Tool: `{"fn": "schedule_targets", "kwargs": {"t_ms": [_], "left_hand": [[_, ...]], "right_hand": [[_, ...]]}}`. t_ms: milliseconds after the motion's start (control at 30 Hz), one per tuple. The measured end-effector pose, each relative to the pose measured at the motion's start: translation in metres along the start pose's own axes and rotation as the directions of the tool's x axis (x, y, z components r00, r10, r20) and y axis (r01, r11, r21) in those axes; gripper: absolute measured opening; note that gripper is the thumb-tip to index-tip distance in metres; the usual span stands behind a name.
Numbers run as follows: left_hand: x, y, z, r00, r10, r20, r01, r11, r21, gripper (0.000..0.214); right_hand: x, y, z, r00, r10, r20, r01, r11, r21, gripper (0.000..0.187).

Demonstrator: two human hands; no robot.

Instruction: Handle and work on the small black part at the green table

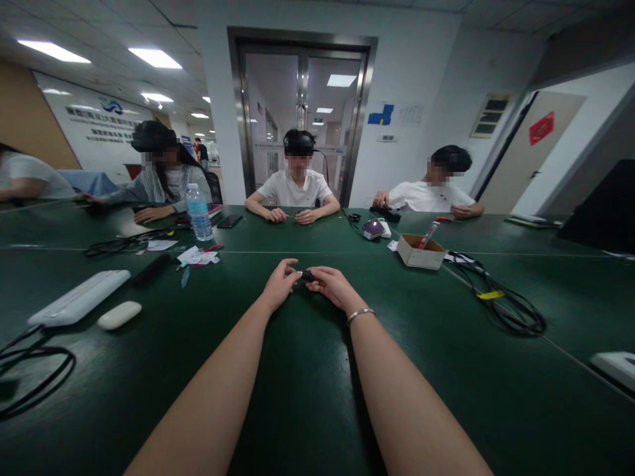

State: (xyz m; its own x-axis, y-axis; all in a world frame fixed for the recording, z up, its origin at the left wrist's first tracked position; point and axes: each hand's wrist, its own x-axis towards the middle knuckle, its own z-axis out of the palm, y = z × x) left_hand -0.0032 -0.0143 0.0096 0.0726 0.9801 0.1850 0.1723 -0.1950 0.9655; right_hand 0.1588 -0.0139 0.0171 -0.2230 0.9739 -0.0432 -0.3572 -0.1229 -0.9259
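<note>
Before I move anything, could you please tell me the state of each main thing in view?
Small dark object: between the hands, gripped by the right hand; the left hand is at its other end, grip unclear.
Water bottle: upright.
Cardboard box: open at the top, something inside.
Cable with yellow tag: loosely coiled.
Phone: flat, screen dark.
Ceiling lights: lit.

dark object partly hidden by fingers, too small to identify, white device cut off right
</note>
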Motion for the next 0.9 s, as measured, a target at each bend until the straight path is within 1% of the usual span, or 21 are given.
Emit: {"fn": "schedule_targets", "kwargs": {"t_ms": [167, 267, 333, 467, 633, 700, 900], "left_hand": [[0.000, 0.001, 0.000, 1.000, 0.000, 0.008, 0.000, 1.000, 0.013, 0.035], [0.001, 0.001, 0.000, 1.000, -0.004, -0.025, 0.004, 1.000, 0.006, 0.042], [0.001, 0.000, 0.000, 1.000, -0.005, -0.028, 0.005, 1.000, 0.014, 0.046], [0.002, -0.005, -0.001, 1.000, 0.021, -0.009, -0.021, 0.998, 0.054, 0.037], [0.002, -0.006, -0.001, 0.999, 0.034, -0.004, -0.033, 0.998, 0.062, 0.038], [0.002, -0.006, -0.001, 0.999, 0.034, 0.011, -0.034, 0.998, 0.061, 0.035], [0.004, -0.010, 0.000, 0.998, 0.069, 0.001, -0.069, 0.994, 0.082, 0.035]], "right_hand": [[0.001, 0.001, 0.000, 1.000, -0.003, 0.007, 0.004, 1.000, -0.007, 0.008], [0.000, 0.001, -0.001, 1.000, -0.007, 0.007, 0.007, 1.000, -0.001, 0.009], [0.000, 0.001, -0.001, 1.000, -0.006, 0.007, 0.006, 1.000, 0.002, 0.010], [0.001, 0.001, -0.001, 1.000, -0.005, 0.014, 0.005, 1.000, 0.006, 0.008], [0.001, 0.002, -0.001, 1.000, 0.000, 0.004, 0.000, 1.000, 0.005, 0.007], [0.002, 0.002, -0.001, 1.000, 0.000, 0.008, 0.000, 1.000, 0.003, 0.007], [0.002, 0.002, -0.002, 1.000, -0.005, 0.007, 0.005, 1.000, 0.010, 0.007]]}}
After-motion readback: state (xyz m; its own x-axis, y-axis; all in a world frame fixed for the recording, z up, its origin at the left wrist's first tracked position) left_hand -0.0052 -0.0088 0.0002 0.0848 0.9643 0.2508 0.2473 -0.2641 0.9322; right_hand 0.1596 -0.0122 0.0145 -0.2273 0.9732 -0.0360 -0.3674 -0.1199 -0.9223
